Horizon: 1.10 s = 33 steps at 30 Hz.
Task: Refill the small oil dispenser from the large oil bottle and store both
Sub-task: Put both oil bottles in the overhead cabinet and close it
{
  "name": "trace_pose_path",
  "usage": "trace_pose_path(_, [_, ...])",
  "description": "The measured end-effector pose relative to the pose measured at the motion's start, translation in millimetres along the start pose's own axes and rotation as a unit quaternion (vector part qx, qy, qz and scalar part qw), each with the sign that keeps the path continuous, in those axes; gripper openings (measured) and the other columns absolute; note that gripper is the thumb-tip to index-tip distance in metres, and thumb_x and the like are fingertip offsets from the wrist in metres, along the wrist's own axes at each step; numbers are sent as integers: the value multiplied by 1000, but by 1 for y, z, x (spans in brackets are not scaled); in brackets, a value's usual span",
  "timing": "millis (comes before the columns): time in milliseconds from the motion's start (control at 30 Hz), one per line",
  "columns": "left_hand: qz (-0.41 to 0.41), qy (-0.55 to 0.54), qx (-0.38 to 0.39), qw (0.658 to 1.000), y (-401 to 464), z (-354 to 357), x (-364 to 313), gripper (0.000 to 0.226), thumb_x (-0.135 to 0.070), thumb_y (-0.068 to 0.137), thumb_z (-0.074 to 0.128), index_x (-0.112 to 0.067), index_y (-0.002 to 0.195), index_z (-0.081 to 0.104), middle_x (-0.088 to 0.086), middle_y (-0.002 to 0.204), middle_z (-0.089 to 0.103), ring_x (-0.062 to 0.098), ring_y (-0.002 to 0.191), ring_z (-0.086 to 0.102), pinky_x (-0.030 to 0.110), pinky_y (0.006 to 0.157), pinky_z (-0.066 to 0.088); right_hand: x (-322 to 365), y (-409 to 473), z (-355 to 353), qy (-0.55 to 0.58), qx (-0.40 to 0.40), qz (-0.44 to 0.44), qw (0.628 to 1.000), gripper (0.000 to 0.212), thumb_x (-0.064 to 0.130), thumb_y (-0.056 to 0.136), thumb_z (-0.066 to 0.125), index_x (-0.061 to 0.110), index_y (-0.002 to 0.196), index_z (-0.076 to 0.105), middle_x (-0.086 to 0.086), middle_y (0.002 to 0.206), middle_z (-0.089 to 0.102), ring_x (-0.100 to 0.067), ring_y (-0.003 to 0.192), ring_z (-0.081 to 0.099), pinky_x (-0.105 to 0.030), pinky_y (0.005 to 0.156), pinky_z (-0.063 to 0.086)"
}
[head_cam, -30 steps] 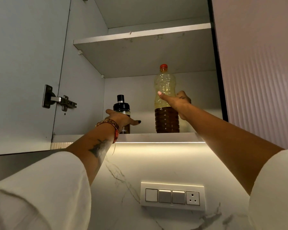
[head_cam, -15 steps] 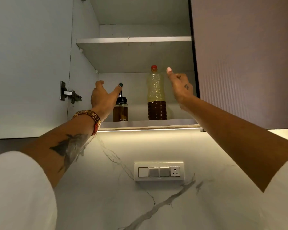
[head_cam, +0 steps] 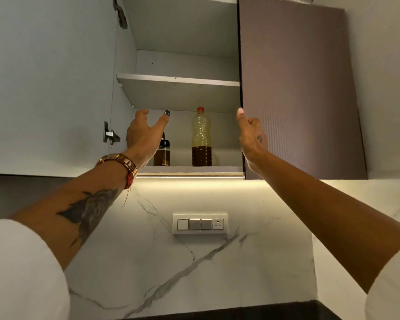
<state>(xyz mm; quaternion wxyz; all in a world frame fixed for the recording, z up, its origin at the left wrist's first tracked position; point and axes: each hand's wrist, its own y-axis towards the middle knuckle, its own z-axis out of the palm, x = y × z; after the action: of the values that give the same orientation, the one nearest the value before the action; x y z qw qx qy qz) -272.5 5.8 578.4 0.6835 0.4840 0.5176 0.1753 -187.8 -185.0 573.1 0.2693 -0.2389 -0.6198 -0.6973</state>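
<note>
Both hands have come off the bottles since a second ago: my left hand then lay on the shelf edge against the small oil dispenser, my right hand touched the large oil bottle; now both are raised in front of the open wall cabinet, holding nothing. Left fingers are spread, thumb and forefinger parted, and the hand overlaps the dispenser's left side from the camera's angle; whether it touches I cannot tell. Right forefinger points up, the other fingers loosely curled on nothing, at about 3 o'clock from the bottle, against the edge of the closed brown cabinet door. Dispenser and bottle stand upright on the lower shelf, near each other but apart, dispenser at 9 o'clock from the bottle. Bottle shows dark oil in its lower part, red cap on. Left door stands open, at 9 o'clock from the shelf. Judgement: both containers are stored, so refilling looks done; only closing the open door appears left.
</note>
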Motion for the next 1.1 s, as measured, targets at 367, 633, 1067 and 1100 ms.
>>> trace_pose_path(367, [-18,-27,47,998,-77,-78,-61,56,-45,91,48,-17,138,33,8,144,39,25,129,39,27,90,34,78,-102,-33,20,-38,7,999,33,53,94,34,21,101,39,8,83,42,-11,87,43,-30,81,38])
trace_pose_path(633, [18,-92,86,992,-102,-140,-88,54,-46,92,47,-21,138,33,2,147,36,21,130,38,25,93,33,143,-177,-26,23,-82,2,996,43,52,94,35,17,117,44,1,103,49,-15,96,47,-32,87,43])
trace_pose_path(1067, [76,-197,165,963,-123,-237,-108,55,-45,91,46,-23,139,32,1,149,34,19,133,36,29,98,31,226,-290,29,20,-121,18,992,21,52,93,36,34,102,36,6,111,47,-21,110,49,-49,100,42])
trace_pose_path(1100, [80,-198,163,963,-125,-244,-110,54,-45,91,46,-23,139,32,1,149,33,20,133,35,29,97,30,231,-296,33,18,-120,19,992,19,52,93,36,35,101,36,6,111,47,-21,110,49,-49,101,42])
